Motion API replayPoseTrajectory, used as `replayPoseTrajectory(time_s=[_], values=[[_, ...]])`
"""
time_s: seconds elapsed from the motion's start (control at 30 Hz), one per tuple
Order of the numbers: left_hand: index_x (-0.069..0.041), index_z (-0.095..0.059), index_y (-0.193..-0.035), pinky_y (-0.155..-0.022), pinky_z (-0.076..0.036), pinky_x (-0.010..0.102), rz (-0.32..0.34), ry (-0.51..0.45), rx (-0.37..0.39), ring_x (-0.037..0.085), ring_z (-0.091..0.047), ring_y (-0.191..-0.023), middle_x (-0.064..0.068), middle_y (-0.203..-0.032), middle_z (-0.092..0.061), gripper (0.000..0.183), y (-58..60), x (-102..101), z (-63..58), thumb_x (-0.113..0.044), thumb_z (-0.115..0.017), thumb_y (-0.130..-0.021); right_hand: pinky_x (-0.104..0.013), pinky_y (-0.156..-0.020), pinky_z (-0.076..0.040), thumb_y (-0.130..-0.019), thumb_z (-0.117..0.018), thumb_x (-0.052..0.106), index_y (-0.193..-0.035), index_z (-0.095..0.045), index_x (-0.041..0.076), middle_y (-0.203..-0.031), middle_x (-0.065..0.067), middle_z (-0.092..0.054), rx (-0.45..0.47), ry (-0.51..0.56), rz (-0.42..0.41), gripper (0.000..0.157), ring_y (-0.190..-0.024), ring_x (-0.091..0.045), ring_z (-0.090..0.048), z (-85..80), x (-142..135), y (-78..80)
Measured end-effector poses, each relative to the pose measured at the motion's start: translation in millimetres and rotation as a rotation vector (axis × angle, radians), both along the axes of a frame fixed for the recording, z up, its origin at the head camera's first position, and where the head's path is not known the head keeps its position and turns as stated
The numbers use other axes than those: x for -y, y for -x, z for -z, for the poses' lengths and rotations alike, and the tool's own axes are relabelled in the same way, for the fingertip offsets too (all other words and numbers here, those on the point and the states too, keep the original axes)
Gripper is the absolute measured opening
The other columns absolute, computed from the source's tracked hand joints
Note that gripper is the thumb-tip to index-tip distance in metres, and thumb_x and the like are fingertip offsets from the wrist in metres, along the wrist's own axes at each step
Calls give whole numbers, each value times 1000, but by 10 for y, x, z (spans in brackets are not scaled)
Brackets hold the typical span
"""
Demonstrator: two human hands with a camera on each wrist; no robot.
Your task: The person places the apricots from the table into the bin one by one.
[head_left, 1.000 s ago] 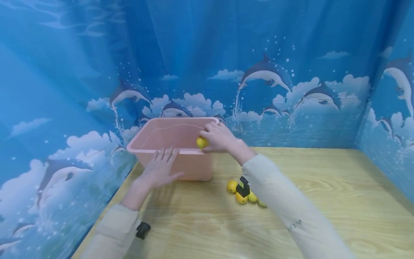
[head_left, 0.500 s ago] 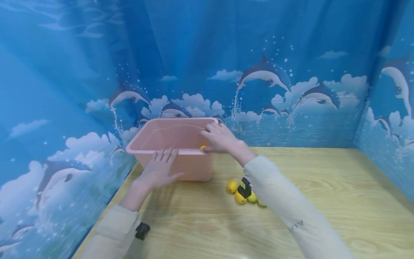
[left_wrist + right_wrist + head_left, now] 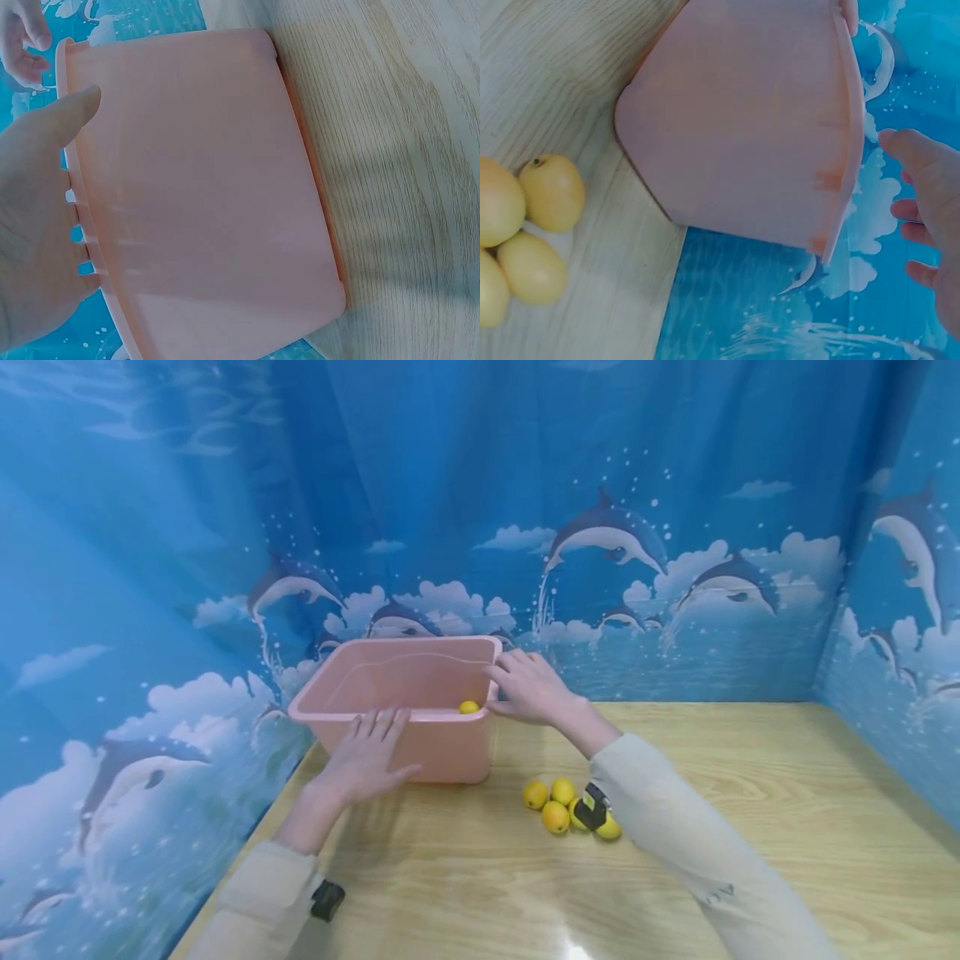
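A pink plastic bin [image 3: 427, 752] stands on the table. My left hand [image 3: 363, 756] rests on its front rim with straight fingers reaching over the edge; in the left wrist view the thumb [image 3: 79, 112] lies on the outer side. My right hand [image 3: 528, 685] is at the bin's right end, fingers slightly bent and holding nothing. In the right wrist view its fingertips point towards the rim. Just left of that hand, a small yellow fruit [image 3: 468, 707] shows inside the bin's opening, its lower part hidden by the front rim.
Several more small yellow fruits [image 3: 556, 817] lie together on the wooden table [image 3: 720, 793], right of the bin and below the right forearm. A blue dolphin-print curtain [image 3: 450, 485] hangs behind and at both sides.
My right hand has let go of the yellow fruit and moved right, off the bin's opening. The fruit has dropped slightly behind the front rim. My left hand stays on the rim.
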State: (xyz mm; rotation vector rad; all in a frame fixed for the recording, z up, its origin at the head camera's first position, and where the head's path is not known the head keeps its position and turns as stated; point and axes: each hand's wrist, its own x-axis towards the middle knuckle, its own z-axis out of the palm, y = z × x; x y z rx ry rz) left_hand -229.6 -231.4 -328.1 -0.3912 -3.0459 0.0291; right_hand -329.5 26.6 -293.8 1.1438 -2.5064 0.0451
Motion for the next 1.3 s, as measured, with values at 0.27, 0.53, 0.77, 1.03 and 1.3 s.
replayPoseTrajectory(time_s=[0.27,0.53,0.77,1.03,1.3], values=[[-6,-7,-149,-111,-4,52,-1,-11,1,38,-5,-139,18,-154,-7,87,13,2,7,-54,-48,-90,-45,-89,-41,-87,-63,39,-120,-59,10,-112,-8,-58,12,64,-18,44,-106,-26,-49,176,-203,7],[-6,-6,-149,-111,-3,52,-14,-9,12,38,-3,-139,18,-154,-6,89,15,-5,7,-56,-48,-89,-45,-87,-42,-85,-65,40,-119,-59,10,-111,-9,-57,12,19,-24,46,-105,-26,-50,428,-392,-41],[-6,-7,-149,-111,-3,53,-20,-19,18,38,-3,-139,18,-154,-6,90,3,-14,-1,-58,-47,-89,-43,-85,-44,-83,-65,43,-120,-59,9,-108,-7,-57,7,-35,-52,50,-102,-25,-52,699,-491,-101],[-6,-7,-149,-111,-3,53,-22,-29,18,38,-3,-139,17,-154,-6,89,2,-14,-1,-57,-47,-89,-45,-88,-42,-82,-66,43,-118,-59,9,-105,-6,-56,58,-66,-55,50,-100,-24,-52,867,-495,-216],[-6,-8,-149,-111,-3,53,-31,-26,4,38,-3,-139,18,-154,-8,88,14,-19,17,-56,-49,-89,-45,-86,-41,-80,-67,46,-114,-61,9,-99,-4,-55,97,-104,-38,51,-98,-24,-50,990,-490,-299]])
